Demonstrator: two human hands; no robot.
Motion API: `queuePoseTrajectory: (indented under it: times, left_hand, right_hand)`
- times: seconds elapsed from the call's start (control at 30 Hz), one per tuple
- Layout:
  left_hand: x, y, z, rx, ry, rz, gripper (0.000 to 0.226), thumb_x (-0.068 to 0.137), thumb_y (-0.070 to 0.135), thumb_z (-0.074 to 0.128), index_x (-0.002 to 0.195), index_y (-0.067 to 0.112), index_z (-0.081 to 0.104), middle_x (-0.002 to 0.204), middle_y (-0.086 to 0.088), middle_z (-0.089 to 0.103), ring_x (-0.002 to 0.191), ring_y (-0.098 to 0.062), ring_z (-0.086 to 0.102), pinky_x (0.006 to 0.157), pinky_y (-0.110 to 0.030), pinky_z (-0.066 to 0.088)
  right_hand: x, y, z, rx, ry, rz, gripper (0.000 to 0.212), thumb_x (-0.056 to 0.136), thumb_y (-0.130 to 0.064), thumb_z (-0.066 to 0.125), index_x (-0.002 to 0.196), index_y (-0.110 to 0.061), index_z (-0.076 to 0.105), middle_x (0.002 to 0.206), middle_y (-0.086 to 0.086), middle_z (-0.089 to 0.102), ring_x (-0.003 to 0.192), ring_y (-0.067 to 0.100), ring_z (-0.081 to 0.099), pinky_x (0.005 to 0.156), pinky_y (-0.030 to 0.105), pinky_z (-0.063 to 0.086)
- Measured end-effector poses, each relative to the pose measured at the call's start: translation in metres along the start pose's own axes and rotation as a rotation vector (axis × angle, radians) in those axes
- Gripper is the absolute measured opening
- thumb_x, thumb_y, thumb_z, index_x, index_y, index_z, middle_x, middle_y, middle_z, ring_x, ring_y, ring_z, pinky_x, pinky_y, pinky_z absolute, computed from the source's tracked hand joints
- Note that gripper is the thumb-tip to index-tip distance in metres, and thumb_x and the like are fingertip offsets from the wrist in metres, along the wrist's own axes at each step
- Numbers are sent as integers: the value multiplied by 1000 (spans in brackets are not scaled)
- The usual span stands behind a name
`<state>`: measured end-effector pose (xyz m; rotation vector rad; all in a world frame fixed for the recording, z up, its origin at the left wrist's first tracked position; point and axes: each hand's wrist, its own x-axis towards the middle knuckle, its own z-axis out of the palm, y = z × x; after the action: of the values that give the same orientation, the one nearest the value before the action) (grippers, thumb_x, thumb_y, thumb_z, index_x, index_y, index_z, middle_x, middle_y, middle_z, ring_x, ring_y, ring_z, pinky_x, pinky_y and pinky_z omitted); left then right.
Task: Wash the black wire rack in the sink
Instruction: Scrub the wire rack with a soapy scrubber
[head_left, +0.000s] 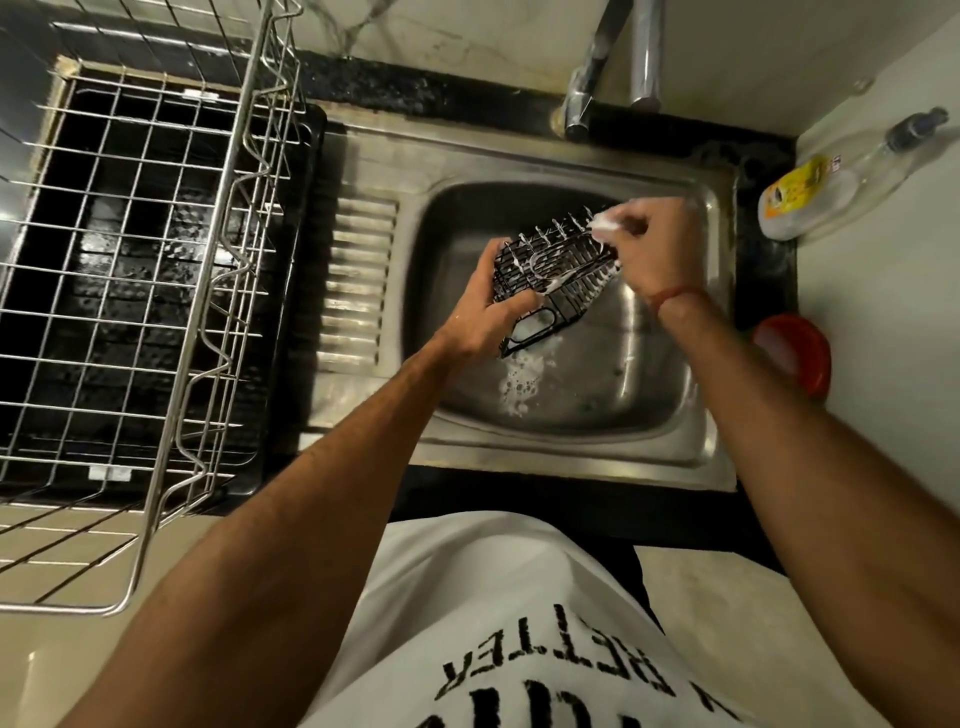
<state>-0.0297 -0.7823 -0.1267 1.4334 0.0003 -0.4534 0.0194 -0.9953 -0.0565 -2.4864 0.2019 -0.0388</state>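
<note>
Currently the black wire rack (553, 270) is held tilted above the basin of the sink (571, 441), clear of the bottom, with white suds clinging to its upright prongs and cross wires. It is gripped at its near-left corner by the left hand (493, 317), whose fingers (519, 300) are curled closed around the frame, the thumb pressed along the edge. At the far-right end the right hand (662, 249) is closed over a small soapy white scrubber (605, 222), which is pressed against the tips of the prongs; how much of the scrubber is hidden inside the hand cannot be told.

The soaping stage is judged to be in hand, with rinsing not yet done, since no water is seen running from the tap (587, 88). For a good result the scrubber is best drawn along each row of prongs and then across the wires, so that both faces of every bar are reached. The rack is better turned by the left hand between passes than stretched for by the right. A firm hold is needed, because soapy wire is likely to be slippery and the prongs may snag the scrubber.

Foam (519, 387) is pooled on the sink floor below. A detergent bottle (810, 192) lies on the tabletop (769, 291) to the right, near a red lid (795, 353); a steel drying basket (135, 270) stands to the left.
</note>
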Motion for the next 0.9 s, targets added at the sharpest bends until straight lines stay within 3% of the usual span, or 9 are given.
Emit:
queuePoseTrajectory:
  times: [0.07,0.13,0.23,0.33,0.47,0.57,0.67,0.77,0.9]
  left_hand:
    - [0,0,-2,-3,-10,3,66,89,4,71,148,12,42,134,-11,67,119,-15,66,104,-24,53]
    - [2,-1,-4,4,-21,1,68,90,5,71,150,8,40,136,-15,67,119,-16,67,103,-24,53]
    - [2,-1,-4,30,-15,-10,62,92,0,69,146,13,42,128,-5,69,113,-7,69,99,-21,53]
    - [-1,2,0,46,-4,-6,60,94,-2,67,144,18,41,126,2,68,109,2,69,97,-17,52]
    - [-4,0,-8,39,-4,-27,68,93,6,67,153,14,37,131,3,66,112,5,68,99,-16,51]
    - [-2,-3,-14,62,-22,-49,71,99,1,69,160,11,33,133,6,65,113,9,68,99,-14,51]
    - [1,-1,-8,72,-14,-40,65,97,-7,69,152,8,38,126,0,68,106,4,70,95,-16,54]
    - [1,2,1,41,-21,-41,61,88,4,72,141,19,46,126,-15,70,108,-12,70,91,-26,59]
    - [-5,6,2,20,4,-62,56,86,11,71,133,30,48,124,-10,68,108,-18,69,94,-44,63]
  right_hand:
    - [18,5,2,67,-40,101,18,81,-22,88,98,-21,81,79,-14,71,61,-16,60,67,10,53]
    - [35,12,7,115,-98,233,21,81,-19,90,98,-12,80,82,-5,73,55,-12,61,62,12,52]
    - [49,37,18,116,-130,366,16,77,-22,93,84,-23,79,89,0,78,71,2,69,76,25,61]
    - [45,31,25,159,-72,435,14,83,-16,88,94,-17,81,99,2,77,82,5,67,79,13,57]
    - [30,29,21,179,-26,332,27,85,-16,86,110,-9,79,97,-4,73,89,6,66,75,4,50]
    - [20,34,18,228,19,314,25,85,-18,86,108,-11,79,89,-14,70,84,1,66,87,17,57]
    - [24,26,19,149,63,179,26,81,-24,88,104,-15,81,91,-9,74,83,4,68,83,18,58]
    - [30,-2,25,21,-18,11,25,79,-34,84,101,-22,83,95,-8,78,86,6,70,79,22,56]
    - [12,-38,41,-292,-122,-282,16,87,-20,75,100,-27,82,99,-4,77,100,21,69,95,38,52]
